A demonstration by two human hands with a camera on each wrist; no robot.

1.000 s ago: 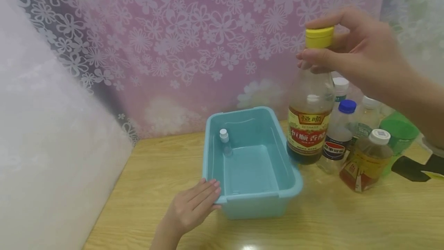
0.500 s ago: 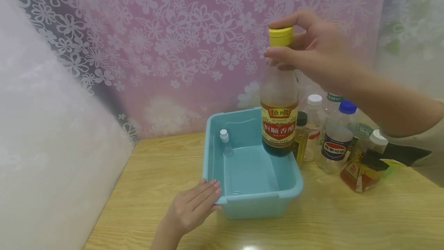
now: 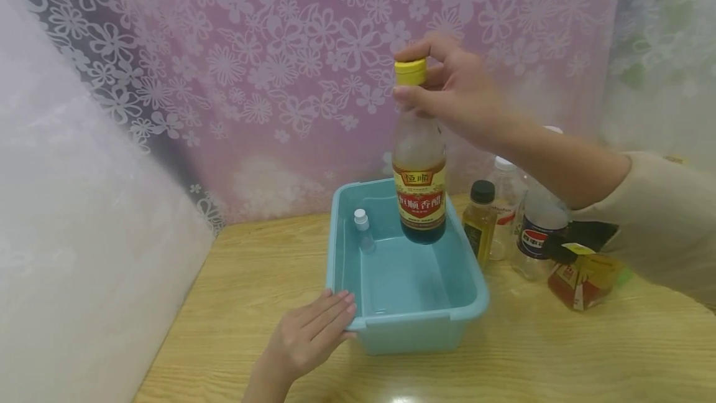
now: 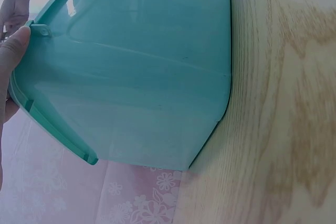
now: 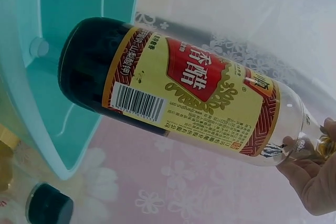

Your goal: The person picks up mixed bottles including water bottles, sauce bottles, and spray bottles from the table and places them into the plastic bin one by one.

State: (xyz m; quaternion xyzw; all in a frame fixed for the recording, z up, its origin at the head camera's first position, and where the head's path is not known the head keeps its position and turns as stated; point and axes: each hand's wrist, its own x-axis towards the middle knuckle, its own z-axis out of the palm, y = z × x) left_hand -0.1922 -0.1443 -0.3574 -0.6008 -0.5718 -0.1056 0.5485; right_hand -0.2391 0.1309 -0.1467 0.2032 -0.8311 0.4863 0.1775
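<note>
My right hand (image 3: 455,89) pinches a vinegar bottle (image 3: 421,198) by its neck, just under the yellow cap (image 3: 411,71), with the index finger on top of the cap. The bottle hangs upright, its dark base over the inside of a blue-green plastic tub (image 3: 414,333). In the right wrist view the bottle's label with a barcode (image 5: 137,102) faces the camera. At the tub's near left corner my left hand (image 3: 310,331) holds the rim, fingers over the edge and thumb (image 4: 14,48) on the outside. A small clear bottle with a white cap (image 3: 361,219) stands inside the tub.
Right of the tub stand a black-capped bottle of yellow liquid (image 3: 480,222), a cola bottle (image 3: 534,241) and a squat bottle of reddish-brown liquid (image 3: 582,282), partly behind my right sleeve (image 3: 660,222). A flowered pink curtain (image 3: 313,111) hangs behind the wooden table (image 3: 252,266).
My right hand has carried the vinegar bottle leftward from beside the other bottles to over the tub. The black-capped bottle has come into view. My left hand stays on the rim.
</note>
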